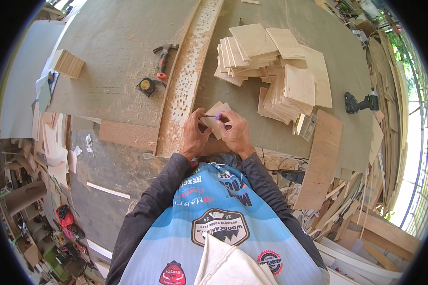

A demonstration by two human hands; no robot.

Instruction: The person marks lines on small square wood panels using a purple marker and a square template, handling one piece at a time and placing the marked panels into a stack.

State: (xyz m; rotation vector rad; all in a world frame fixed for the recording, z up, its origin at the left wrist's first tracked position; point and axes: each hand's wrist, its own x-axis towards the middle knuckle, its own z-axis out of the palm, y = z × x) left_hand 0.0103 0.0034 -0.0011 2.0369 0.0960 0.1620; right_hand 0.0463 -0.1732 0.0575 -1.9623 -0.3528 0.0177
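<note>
Daylight is streaming in from my right, where the pale slatted fence [416, 192] is burning out toward white. The broad grey-green bench [119, 52] is taking soft, even light. My bare left hand [194, 134] and bare right hand [236, 132] are showing clearly. The fisheye lens is bending straight edges toward a black rim.

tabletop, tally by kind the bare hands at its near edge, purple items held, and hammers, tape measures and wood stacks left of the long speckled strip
Bare hands: 2 (left hand, right hand)
Small purple item: 1
Hammer: 1
Tape measure: 1
Wood stack: 1
Total: 6
</note>
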